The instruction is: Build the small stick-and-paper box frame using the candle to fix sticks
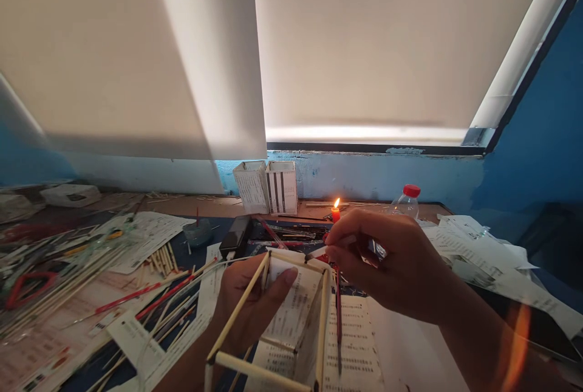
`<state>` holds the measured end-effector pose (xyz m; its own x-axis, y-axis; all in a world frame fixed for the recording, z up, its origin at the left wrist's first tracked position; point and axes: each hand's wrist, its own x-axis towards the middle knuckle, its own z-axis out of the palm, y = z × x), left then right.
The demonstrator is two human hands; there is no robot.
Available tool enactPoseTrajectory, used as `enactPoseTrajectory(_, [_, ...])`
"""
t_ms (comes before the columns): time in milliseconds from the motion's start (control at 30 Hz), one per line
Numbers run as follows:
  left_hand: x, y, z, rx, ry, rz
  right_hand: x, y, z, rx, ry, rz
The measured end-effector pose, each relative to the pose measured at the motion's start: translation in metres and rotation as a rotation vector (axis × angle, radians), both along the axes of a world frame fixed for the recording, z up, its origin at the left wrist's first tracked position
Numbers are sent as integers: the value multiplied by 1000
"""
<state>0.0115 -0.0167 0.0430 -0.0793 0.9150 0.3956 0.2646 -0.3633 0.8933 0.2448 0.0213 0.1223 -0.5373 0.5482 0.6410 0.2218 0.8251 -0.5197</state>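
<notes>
Stick frame (297, 325): box-shaped, of pale rolled-paper sticks with a printed paper panel, held low at centre and tilted. Left hand (243, 304) cups it from behind, fingers (285, 278) pressed flat against the panel. Right hand (387, 264) sits above it, thumb and fingertips pressed together in a pinch on a short pale stick (319, 251), whose tip lies just beside the frame's top bar. A firm left hold and a pinch close to the stick's end would best keep that tip steady. Just past the right hand burns a red candle (336, 214), leaving little room on that side. Farther back stand two paper boxes (266, 188) and a red-capped plastic bottle (407, 202); printed sheets (473, 246) and loose sticks (59, 276) crowd either side.
</notes>
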Motion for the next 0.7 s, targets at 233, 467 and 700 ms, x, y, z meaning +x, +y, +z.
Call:
enactPoseTrajectory(233, [1,-1,1,-15,-16,-8,3,0,2,-16,-38,1])
enactPoseTrajectory(467, [3,-1,3,22,-4,36,6,0,3,8,-68,31])
enactPoseTrajectory(700, [1,-1,2,-14,-47,4,9,1,5,48,-92,41])
